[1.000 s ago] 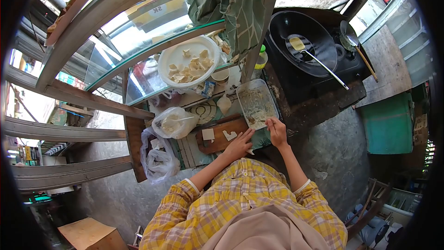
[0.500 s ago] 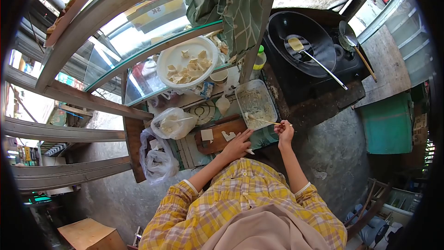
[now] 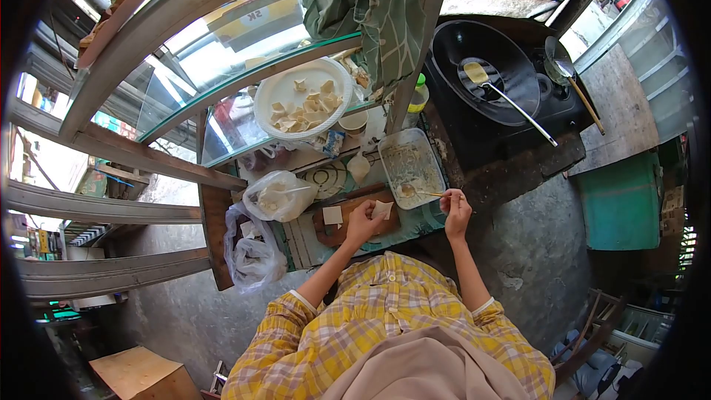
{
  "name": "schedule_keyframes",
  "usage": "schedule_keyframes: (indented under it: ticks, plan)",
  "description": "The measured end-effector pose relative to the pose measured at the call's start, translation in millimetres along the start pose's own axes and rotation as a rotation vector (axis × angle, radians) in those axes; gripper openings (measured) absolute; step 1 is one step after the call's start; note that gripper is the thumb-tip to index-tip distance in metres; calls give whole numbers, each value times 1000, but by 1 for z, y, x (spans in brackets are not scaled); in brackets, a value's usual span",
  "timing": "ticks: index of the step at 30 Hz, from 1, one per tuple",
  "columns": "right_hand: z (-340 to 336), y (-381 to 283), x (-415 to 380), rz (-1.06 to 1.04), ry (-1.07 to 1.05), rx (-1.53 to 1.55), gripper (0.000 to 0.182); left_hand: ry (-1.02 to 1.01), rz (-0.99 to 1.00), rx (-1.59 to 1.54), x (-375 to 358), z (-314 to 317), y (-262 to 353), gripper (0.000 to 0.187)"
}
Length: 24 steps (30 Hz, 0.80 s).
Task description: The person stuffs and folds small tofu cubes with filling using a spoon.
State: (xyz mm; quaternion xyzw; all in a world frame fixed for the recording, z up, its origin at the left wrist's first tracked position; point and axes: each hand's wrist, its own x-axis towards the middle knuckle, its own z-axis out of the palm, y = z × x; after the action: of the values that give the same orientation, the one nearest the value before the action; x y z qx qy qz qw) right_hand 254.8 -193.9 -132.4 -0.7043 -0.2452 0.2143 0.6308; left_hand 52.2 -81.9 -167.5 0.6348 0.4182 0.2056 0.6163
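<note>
My left hand (image 3: pixel 362 224) is closed on a pale dough wrapper (image 3: pixel 382 210), lifted over the brown wooden board (image 3: pixel 326 235). Another square wrapper (image 3: pixel 332 215) lies flat on that board, left of my fingers. In my right hand (image 3: pixel 456 212) is the handle of a thin spoon (image 3: pixel 427 193). Its bowl end rests inside a clear plastic tub (image 3: pixel 408 150), among smears of pale filling. Behind the board sits a small pale pouch-like lump (image 3: pixel 358 168), close to the tub's left side.
A white plate (image 3: pixel 261 107) of folded dough pieces stands behind glass. Plastic bags (image 3: pixel 278 196) lie left of the board. At right, a black wok (image 3: pixel 444 44) holding a spatula (image 3: pixel 511 104) sits on the stove. A green-lidded jar (image 3: pixel 419 95) stands behind the tub.
My left hand has moved up and left from the board's right end and now holds a wrapper. The spoon stays in my right hand, its bowl end in the tub.
</note>
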Motion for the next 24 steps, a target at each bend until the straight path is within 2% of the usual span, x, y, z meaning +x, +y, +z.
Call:
schedule_keyframes:
  ticks: [3, 6, 9, 15, 24]
  plan:
    - [6, -4, -3, -32, -13, -92, 35, -64, 111, 251, -6, 0, 21, 31]
    - [8, -5, -5, -28, -4, -115, 35, -138, 352, 421, -7, 8, 12, 39]
    - [9, -6, -7, -23, 27, -114, 36, -216, 266, 638, -17, 16, 19, 45]
    - [13, -14, -15, -35, 77, -106, 36, -248, 377, 674, -19, 22, 8, 48]
    - [15, -13, -26, -29, 111, -105, 35, -267, 390, 734, -16, 27, 3, 51]
